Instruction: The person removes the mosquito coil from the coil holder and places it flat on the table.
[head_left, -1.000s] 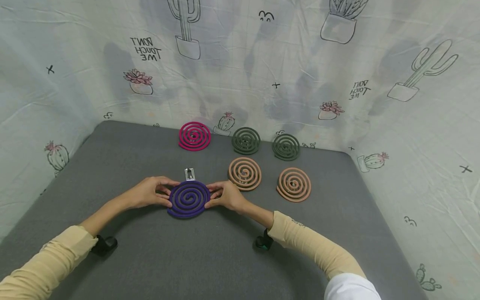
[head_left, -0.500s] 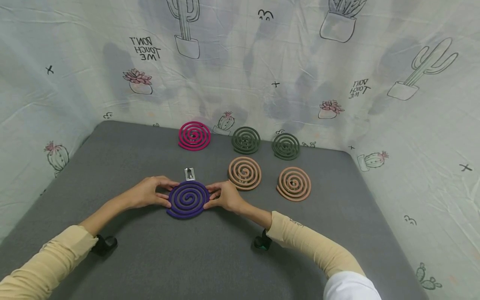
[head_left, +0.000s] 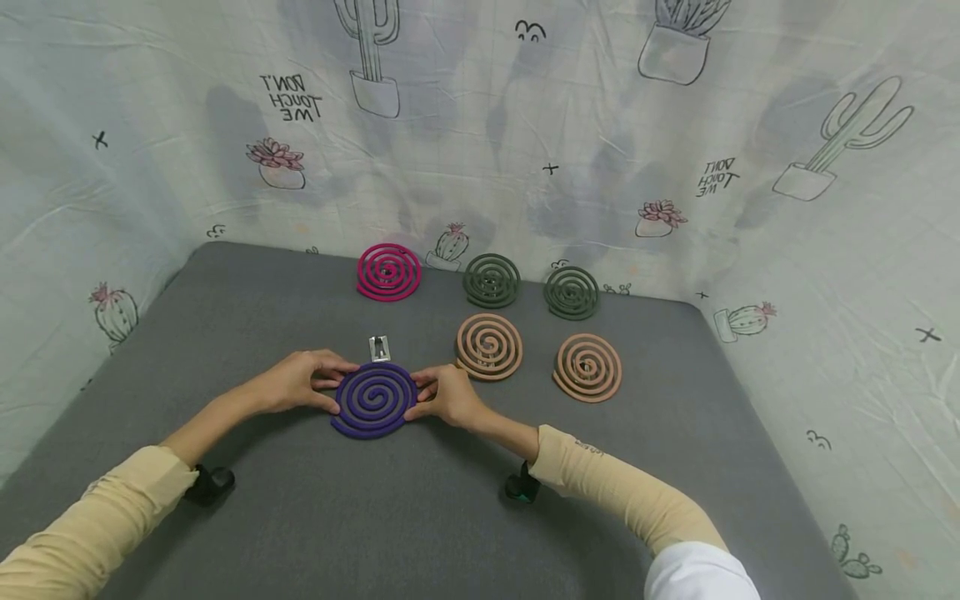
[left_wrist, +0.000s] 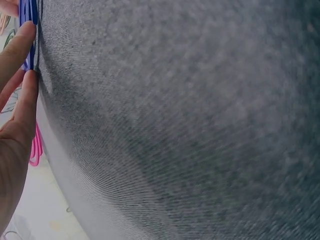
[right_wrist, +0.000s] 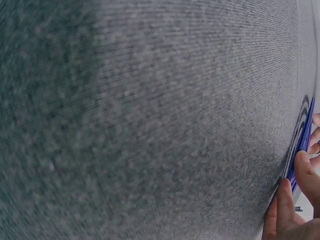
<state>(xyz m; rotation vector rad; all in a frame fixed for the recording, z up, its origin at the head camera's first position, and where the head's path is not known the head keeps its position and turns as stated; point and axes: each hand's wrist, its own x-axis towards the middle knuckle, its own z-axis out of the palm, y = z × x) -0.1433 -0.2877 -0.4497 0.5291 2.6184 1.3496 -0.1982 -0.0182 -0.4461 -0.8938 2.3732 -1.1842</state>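
Note:
A purple mosquito coil point(head_left: 374, 397), flat and spiral, is held level low over the grey table by both hands. My left hand point(head_left: 296, 383) pinches its left rim between thumb and fingers. On the opposite rim, my right hand point(head_left: 453, 396) pinches it the same way. Just beyond the coil's far edge lies a small silver metal coil stand point(head_left: 380, 358). From the left wrist the purple coil point(left_wrist: 29, 12) appears edge-on between fingertips. A narrow gap and shadow show under the coil point(right_wrist: 305, 132) in the right wrist view.
A pink coil point(head_left: 389, 272) sits at the back left, with two dark green coils point(head_left: 492, 282) to its right. Nearer, two tan coils point(head_left: 489, 347) are right of the hands. A printed cloth point(head_left: 480, 125) rises behind the grey table point(head_left: 360, 525).
Both hands have shifted the purple coil very slightly left and toward me. Their pinching holds stay the same, and the stand and other coils have not moved.

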